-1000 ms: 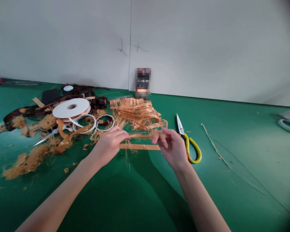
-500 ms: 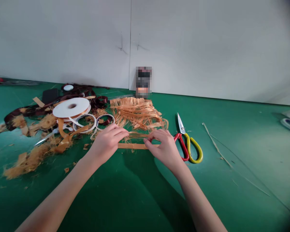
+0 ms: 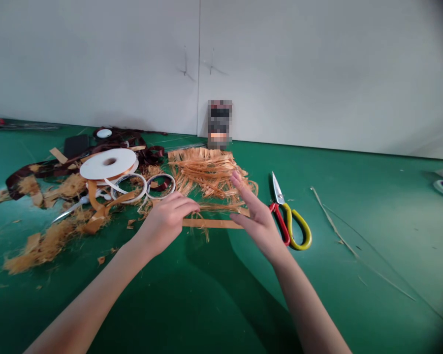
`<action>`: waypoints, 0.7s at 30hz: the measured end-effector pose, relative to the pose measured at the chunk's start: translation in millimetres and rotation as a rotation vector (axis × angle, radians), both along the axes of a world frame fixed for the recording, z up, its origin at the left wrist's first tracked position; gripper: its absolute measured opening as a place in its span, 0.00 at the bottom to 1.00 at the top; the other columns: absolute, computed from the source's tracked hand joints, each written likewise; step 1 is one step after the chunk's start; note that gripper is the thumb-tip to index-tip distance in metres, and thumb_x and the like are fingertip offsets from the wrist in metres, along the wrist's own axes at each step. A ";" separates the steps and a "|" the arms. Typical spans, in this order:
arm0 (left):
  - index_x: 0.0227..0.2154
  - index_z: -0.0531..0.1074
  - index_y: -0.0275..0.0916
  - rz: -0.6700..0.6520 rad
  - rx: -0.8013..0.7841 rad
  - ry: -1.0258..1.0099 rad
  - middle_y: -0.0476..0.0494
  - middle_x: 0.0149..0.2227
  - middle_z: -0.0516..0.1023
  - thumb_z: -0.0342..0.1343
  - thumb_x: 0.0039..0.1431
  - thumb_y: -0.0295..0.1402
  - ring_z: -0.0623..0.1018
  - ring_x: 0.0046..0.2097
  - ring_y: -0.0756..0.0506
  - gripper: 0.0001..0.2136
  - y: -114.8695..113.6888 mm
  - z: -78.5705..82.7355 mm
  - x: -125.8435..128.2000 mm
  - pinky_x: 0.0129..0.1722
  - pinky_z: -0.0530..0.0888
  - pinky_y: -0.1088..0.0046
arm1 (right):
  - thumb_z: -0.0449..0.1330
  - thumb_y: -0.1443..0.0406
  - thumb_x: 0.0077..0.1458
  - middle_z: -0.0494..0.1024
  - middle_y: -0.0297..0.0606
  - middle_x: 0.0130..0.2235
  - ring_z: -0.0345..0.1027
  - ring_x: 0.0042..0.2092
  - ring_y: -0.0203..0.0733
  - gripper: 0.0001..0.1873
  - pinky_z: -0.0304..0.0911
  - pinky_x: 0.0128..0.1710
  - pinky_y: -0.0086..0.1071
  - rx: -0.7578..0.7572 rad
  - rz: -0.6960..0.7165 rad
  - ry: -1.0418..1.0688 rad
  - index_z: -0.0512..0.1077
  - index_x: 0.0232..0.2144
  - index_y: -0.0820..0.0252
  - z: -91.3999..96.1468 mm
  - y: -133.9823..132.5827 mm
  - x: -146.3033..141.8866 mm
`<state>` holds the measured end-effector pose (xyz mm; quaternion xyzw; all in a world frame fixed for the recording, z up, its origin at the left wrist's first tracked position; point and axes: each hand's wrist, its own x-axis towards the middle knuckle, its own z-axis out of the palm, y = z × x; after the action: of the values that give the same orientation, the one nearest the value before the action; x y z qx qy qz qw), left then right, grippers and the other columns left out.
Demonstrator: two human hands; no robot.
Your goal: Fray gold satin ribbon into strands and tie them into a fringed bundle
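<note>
Orange strip [image 3: 212, 223] lies on the green bench [image 3: 221, 300], just below a frayed fibre mat [image 3: 203, 177]. I see my left hand [image 3: 168, 226] curled over its end, grip unclear; my right hand [image 3: 256, 219] stands open, fingers spread, beside red-and-yellow scissors [image 3: 288, 219].
</note>
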<state>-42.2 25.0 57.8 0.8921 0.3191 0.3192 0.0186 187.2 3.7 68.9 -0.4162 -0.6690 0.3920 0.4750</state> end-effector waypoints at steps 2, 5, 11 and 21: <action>0.37 0.73 0.34 -0.001 -0.006 -0.022 0.42 0.38 0.80 0.45 0.54 0.11 0.75 0.39 0.44 0.17 -0.5 1.3 -1.0 0.40 0.76 0.63 | 0.55 0.74 0.49 0.60 0.40 0.65 0.52 0.65 0.49 0.34 0.49 0.63 0.51 0.116 -0.126 -0.314 0.64 0.59 0.55 -6.8 1.1 -2.9; 0.39 0.73 0.35 0.003 0.050 -0.039 0.41 0.39 0.80 0.44 0.54 0.11 0.75 0.40 0.44 0.18 -0.7 4.2 -3.6 0.41 0.76 0.62 | 0.52 0.76 0.48 0.76 0.45 0.51 0.67 0.53 0.54 0.21 0.59 0.51 0.52 0.204 -0.207 -0.589 0.74 0.43 0.59 -11.2 1.0 -7.6; 0.37 0.73 0.34 0.000 0.154 -0.067 0.40 0.38 0.81 0.45 0.54 0.11 0.74 0.39 0.45 0.17 1.3 6.9 -5.8 0.36 0.76 0.65 | 0.44 0.83 0.39 0.79 0.34 0.34 0.72 0.41 0.40 0.23 0.65 0.46 0.39 -0.027 0.283 -0.181 0.72 0.24 0.57 3.3 -6.1 -10.1; 0.37 0.73 0.32 -0.035 0.055 0.079 0.39 0.38 0.80 0.42 0.50 0.09 0.74 0.40 0.42 0.20 -0.4 -1.1 -2.2 0.37 0.77 0.63 | 0.51 0.80 0.47 0.55 0.24 0.67 0.41 0.69 0.41 0.41 0.47 0.66 0.46 -0.090 0.229 0.282 0.61 0.60 0.41 5.7 -4.6 -2.2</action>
<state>-44.5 24.6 56.6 0.9096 0.2951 0.2922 -0.0128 185.0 -0.9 74.7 -0.2991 -0.6205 0.5274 0.4974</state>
